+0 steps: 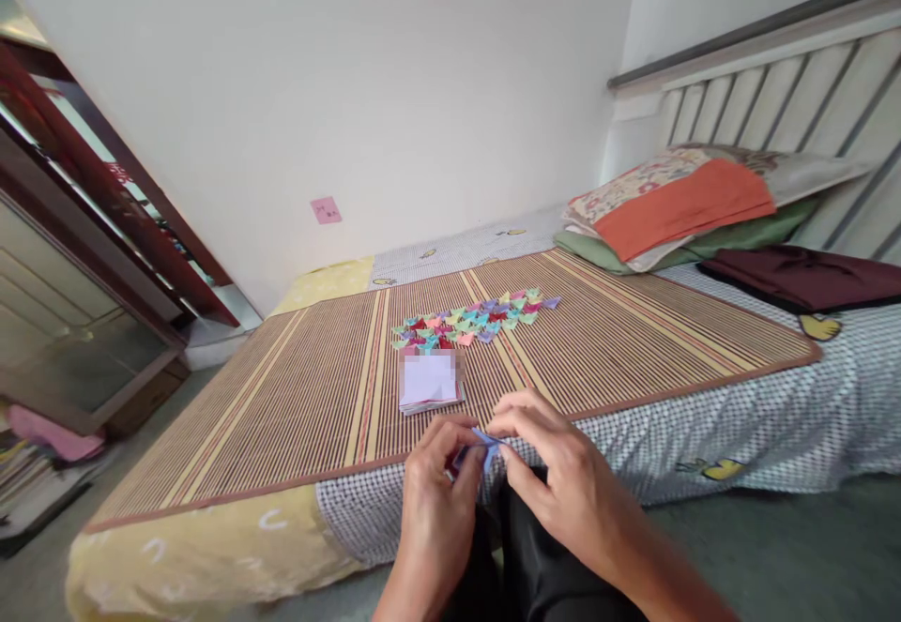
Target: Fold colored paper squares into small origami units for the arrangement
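A small piece of folded blue paper [487, 451] is held between my two hands at the bed's near edge. My left hand [440, 472] pinches its left side with thumb and fingers. On the other side, my right hand [553, 458] has its thumb and fingertips closed on the paper's right edge. Just beyond them a stack of square paper sheets [428, 383] lies on the mat, a pale lilac sheet on top. Behind the stack, several small folded paper pieces [468, 322] in many colours stand in rows.
A striped woven mat [310, 387] covers the bed. Pillows with an orange cover [694, 204] and a folded maroon cloth [802, 277] lie at the right by the headboard [781, 97]. A pink paper [326, 210] is on the wall. A cabinet [77, 294] stands at the left.
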Action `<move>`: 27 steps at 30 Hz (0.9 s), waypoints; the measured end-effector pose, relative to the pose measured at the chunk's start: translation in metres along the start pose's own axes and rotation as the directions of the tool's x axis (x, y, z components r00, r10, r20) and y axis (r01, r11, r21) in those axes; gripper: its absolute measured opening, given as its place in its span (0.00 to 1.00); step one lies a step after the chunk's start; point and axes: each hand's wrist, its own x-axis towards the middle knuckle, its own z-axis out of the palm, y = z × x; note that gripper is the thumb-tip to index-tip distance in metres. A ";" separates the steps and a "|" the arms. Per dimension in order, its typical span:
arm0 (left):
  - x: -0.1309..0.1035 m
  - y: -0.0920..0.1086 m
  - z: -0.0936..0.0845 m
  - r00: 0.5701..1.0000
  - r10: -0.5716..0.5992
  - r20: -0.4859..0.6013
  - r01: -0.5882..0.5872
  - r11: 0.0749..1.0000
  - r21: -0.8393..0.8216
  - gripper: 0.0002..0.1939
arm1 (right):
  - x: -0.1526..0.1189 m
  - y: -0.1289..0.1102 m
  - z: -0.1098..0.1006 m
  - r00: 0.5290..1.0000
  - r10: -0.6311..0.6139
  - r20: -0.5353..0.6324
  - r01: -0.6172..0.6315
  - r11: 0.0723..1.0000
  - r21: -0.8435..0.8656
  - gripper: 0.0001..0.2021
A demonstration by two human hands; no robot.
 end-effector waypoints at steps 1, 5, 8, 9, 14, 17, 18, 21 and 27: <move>0.002 0.000 -0.001 0.999 -0.038 0.029 0.040 0.998 -0.042 0.08 | 0.000 0.000 -0.002 0.999 -0.022 0.037 0.022 1.000 -0.004 0.14; 0.008 -0.003 -0.007 0.985 -0.127 0.114 0.142 0.980 -0.136 0.07 | 0.000 0.001 -0.005 0.986 -0.044 0.163 0.059 0.995 -0.085 0.14; 0.012 -0.005 -0.012 0.978 -0.143 0.150 0.163 0.978 -0.129 0.07 | -0.001 0.000 -0.005 0.964 -0.044 0.263 0.086 0.984 -0.153 0.13; 0.013 -0.005 -0.014 0.975 -0.148 0.166 0.170 0.977 -0.125 0.07 | -0.002 -0.001 -0.004 0.952 -0.034 0.303 0.087 0.983 -0.163 0.13; 0.017 -0.003 -0.021 0.949 -0.169 0.265 0.207 0.971 -0.123 0.07 | -0.005 -0.003 -0.004 0.914 0.012 0.406 0.049 0.989 -0.140 0.13; 0.016 -0.004 -0.026 0.941 -0.196 0.276 0.230 0.968 -0.096 0.06 | -0.006 -0.001 -0.005 0.912 0.020 0.409 0.029 0.993 -0.114 0.12; 0.015 -0.005 -0.029 0.935 -0.215 0.283 0.250 0.964 -0.091 0.06 | -0.006 -0.001 -0.005 0.914 0.022 0.405 0.023 0.994 -0.106 0.13; 0.012 -0.011 -0.041 0.921 -0.228 0.315 0.286 0.946 -0.152 0.20 | -0.007 0.000 -0.007 0.922 0.009 0.388 0.028 0.996 -0.087 0.14; 0.009 -0.018 -0.057 0.927 -0.202 0.317 0.303 0.900 -0.312 0.20 | -0.012 0.003 -0.005 0.945 -0.049 0.325 0.081 0.993 -0.085 0.12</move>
